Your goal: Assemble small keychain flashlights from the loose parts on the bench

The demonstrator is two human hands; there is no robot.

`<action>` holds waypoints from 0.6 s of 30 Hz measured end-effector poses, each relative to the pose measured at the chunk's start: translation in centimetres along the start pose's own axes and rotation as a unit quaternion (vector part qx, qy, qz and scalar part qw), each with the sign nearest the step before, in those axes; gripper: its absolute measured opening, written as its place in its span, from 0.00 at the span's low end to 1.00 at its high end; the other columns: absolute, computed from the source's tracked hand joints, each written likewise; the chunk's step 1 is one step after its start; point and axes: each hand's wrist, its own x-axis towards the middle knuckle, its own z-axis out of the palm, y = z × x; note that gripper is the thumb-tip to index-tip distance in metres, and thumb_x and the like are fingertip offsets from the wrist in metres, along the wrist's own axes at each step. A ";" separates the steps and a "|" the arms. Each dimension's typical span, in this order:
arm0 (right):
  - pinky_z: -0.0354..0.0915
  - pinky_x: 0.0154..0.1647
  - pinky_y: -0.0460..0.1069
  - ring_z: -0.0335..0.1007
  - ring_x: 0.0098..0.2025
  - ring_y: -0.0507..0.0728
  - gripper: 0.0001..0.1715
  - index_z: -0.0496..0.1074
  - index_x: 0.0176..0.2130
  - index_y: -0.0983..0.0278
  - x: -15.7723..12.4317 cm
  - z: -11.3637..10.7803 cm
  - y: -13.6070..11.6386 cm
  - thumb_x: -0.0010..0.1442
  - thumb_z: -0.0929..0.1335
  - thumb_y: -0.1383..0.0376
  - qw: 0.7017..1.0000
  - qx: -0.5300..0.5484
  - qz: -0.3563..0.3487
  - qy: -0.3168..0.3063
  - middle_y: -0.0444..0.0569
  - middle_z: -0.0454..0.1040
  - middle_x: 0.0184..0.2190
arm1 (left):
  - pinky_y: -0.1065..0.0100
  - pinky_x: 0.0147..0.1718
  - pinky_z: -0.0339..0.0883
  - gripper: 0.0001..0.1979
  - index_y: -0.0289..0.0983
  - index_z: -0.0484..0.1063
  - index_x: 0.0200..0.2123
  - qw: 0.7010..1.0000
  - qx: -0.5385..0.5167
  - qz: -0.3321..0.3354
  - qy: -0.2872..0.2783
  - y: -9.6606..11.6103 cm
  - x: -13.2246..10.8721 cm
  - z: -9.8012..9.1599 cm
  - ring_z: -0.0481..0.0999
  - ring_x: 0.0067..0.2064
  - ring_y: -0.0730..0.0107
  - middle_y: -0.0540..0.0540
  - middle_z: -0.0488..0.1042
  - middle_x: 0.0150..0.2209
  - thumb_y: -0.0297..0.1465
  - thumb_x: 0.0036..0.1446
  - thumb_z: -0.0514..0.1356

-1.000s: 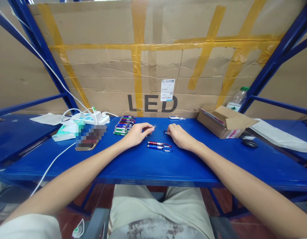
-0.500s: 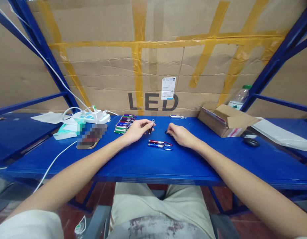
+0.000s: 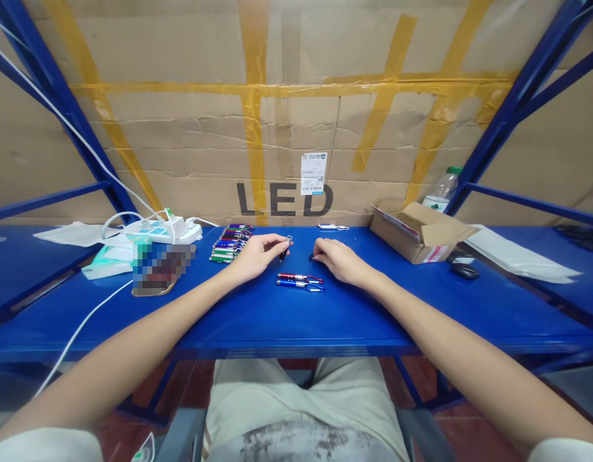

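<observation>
My left hand (image 3: 255, 256) is closed, thumb and fingers pinching a small black keychain flashlight (image 3: 283, 253) with a silver end, held tilted just above the table. To its right, my right hand (image 3: 339, 260) is closed with the fingertips low at the table, gripping a small dark piece (image 3: 312, 257) that is mostly hidden. Between and nearer than the hands lie a red keychain flashlight (image 3: 291, 278) and a blue keychain flashlight (image 3: 291, 283), side by side, their carabiner clips pointing right. Left of my left hand rests a row of several coloured keychain flashlights (image 3: 224, 244).
A silver keychain flashlight (image 3: 331, 227) lies at the back of the blue table (image 3: 258, 327). An open cardboard box (image 3: 397, 237), a black mouse (image 3: 464, 271) and a plastic bottle (image 3: 441, 191) are on the right. On the left are a power strip (image 3: 154, 230) and a phone (image 3: 156, 273).
The whole view has shifted a little, so things appear further left. Both hands keep their grips in nearly the same places; the black flashlight is slightly more covered by the left fingers.
</observation>
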 end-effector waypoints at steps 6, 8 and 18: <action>0.61 0.44 0.50 0.76 0.45 0.61 0.04 0.68 0.46 0.59 -0.3 -0.5 -0.4 0.77 0.64 0.68 0.999 -0.032 0.029 -0.004 0.53 0.82 0.45 | 0.57 0.47 0.77 0.26 0.35 0.81 0.46 1.000 0.016 -0.004 -0.004 -0.6 -0.1 0.0 0.85 0.42 0.56 0.40 0.86 0.40 0.53 0.63 0.68; 0.61 0.42 0.51 0.75 0.43 0.62 0.04 0.67 0.47 0.59 -0.4 -0.5 -0.4 0.78 0.63 0.66 0.999 -0.040 0.029 -0.004 0.52 0.81 0.43 | 0.56 0.48 0.77 0.25 0.35 0.80 0.46 1.000 0.017 -0.005 -0.002 -0.8 0.0 0.0 0.85 0.43 0.55 0.40 0.86 0.40 0.52 0.63 0.68; 0.64 0.49 0.53 0.71 0.47 0.63 0.07 0.67 0.43 0.60 -0.4 -0.1 -0.1 0.75 0.64 0.69 0.999 -0.036 -0.021 -0.006 0.54 0.78 0.44 | 0.59 0.40 0.79 0.22 0.36 0.79 0.49 1.000 0.030 -0.005 -0.003 -0.9 -0.3 0.2 0.86 0.45 0.54 0.39 0.86 0.46 0.49 0.66 0.66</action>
